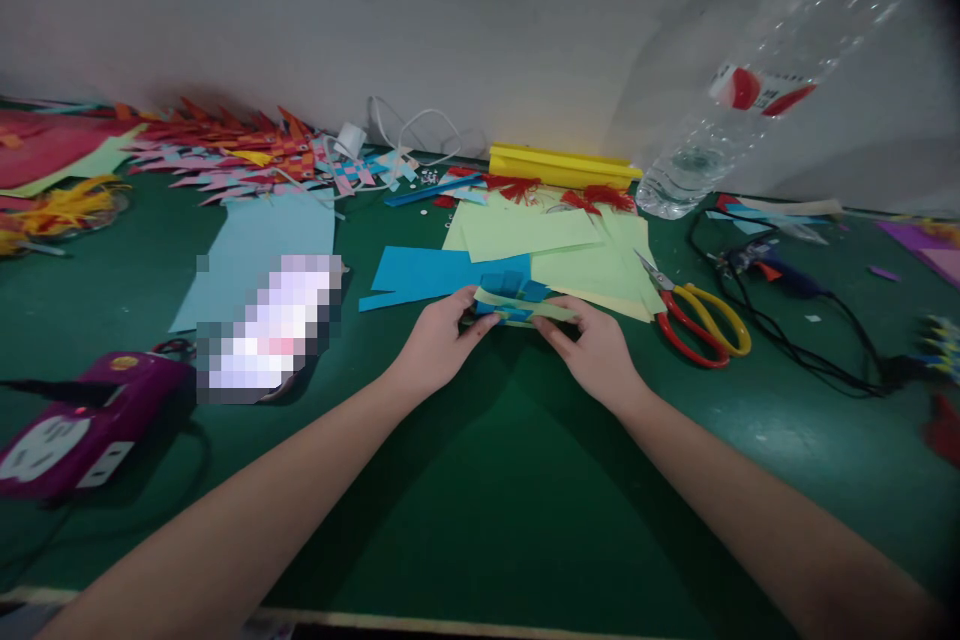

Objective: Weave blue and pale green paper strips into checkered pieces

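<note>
So the left hand has its thumb and fingers pinched on one end of some blue and pale green paper strips, and the right hand is pinching the other end the same way. The strips look crossed over each other, but the fingers cover part of it so I can't tell exactly how. They're held around the middle of the green tabletop, well in from the front edge.

Just behind the hands there's a blue sheet on the left and a messy pile of pale green paper on the right. Scissors with red and yellow handles are right of the right hand, blades slightly apart, tips by the pile.

Going further out: a pixelated phone is left of the left hand, in front of a light blue sheet, and there's a purple power strip toward the front edge at far left. Along the back edge you've got spiky orange and pink paper, a yellow roll and a clear bottle. A glue gun lies over to the right.
</note>
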### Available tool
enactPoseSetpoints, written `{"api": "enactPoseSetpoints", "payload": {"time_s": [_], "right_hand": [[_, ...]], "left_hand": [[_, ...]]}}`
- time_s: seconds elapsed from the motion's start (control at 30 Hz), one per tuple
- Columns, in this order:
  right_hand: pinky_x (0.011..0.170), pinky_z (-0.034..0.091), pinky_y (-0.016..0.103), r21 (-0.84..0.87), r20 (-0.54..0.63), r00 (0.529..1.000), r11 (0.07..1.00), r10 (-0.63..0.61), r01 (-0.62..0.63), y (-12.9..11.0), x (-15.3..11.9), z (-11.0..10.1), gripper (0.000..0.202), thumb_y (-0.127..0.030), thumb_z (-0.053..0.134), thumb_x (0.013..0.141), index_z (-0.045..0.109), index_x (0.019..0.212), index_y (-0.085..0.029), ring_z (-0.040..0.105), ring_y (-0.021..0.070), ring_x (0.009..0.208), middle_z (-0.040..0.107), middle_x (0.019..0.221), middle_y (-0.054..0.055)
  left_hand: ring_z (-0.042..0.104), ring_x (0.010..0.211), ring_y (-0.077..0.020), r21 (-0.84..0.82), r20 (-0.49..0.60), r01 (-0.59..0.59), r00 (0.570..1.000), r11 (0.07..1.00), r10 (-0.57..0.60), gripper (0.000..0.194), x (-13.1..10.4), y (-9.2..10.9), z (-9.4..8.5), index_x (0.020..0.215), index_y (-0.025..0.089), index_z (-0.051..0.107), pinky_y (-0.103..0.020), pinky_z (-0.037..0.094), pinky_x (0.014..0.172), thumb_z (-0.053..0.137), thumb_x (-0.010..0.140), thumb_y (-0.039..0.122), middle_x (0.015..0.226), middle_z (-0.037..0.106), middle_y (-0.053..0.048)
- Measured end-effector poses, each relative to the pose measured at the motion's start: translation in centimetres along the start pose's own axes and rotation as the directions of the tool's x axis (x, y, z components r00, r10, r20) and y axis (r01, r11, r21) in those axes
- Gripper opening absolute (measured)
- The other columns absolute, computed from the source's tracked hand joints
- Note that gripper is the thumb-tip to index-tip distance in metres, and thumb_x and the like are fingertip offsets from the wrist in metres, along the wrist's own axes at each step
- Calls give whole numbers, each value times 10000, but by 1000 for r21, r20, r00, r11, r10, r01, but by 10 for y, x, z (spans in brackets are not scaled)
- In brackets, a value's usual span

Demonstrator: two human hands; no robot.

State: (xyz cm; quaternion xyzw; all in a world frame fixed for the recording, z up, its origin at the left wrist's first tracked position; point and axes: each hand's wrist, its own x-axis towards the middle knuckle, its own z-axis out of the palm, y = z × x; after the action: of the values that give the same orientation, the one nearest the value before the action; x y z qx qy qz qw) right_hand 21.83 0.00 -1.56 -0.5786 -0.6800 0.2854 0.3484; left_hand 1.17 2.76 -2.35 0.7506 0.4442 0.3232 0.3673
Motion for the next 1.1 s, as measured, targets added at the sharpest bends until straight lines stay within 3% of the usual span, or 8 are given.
{"api": "enactPoseSetpoints", "payload": {"time_s": [0.2,0.43,0.67,0.87,1.0,1.1], "right_hand": [[520,409,258,-14,6,1000,1000,-24,24,3,0,0,199,-368,536,845,657,921,-229,594,157,630,685,824,23],[554,425,257,-23,13,998,997,-68,69,3,1,0,175,-348,542,840,657,896,-230,613,172,708,682,843,24],[571,433,261,21,7,997,997,-73,73,4,0,1,152,-312,558,827,651,912,-226,603,163,710,680,863,23],[638,466,280,23,8,998,998,-64,64,2,-1,-1,160,-322,577,825,657,930,-232,617,171,763,682,892,20],[718,484,309,38,36,997,997,-71,70,0,-2,0,256,-360,657,769,648,995,-241,620,196,860,676,970,24],[719,480,307,54,31,994,993,-102,101,-1,-3,1,207,-351,653,778,663,953,-240,618,190,847,677,945,21]], "left_hand": [[621,857,-198,5,25,-28,999,1000,28,229,-1,2,3,1079,212,523,-329,510,715,521,892,346,969,637,-53],[600,991,-241,33,28,-30,999,999,29,348,-1,8,1,1141,205,489,-379,499,808,599,839,338,1080,619,-90],[616,933,-203,-35,10,-45,999,998,45,377,-2,9,-3,1181,211,474,-344,512,774,583,821,231,1098,609,-80],[630,851,-228,52,10,-21,1000,998,21,195,-1,7,-3,967,179,612,-361,505,740,559,848,324,890,663,-67],[635,840,-217,-18,-5,-34,999,999,34,200,-1,5,-1,974,174,620,-332,510,721,556,850,316,906,674,-65],[634,868,-212,-101,1,-44,999,994,44,184,-2,1,2,942,168,624,-323,518,738,555,848,311,923,676,-65]]}}
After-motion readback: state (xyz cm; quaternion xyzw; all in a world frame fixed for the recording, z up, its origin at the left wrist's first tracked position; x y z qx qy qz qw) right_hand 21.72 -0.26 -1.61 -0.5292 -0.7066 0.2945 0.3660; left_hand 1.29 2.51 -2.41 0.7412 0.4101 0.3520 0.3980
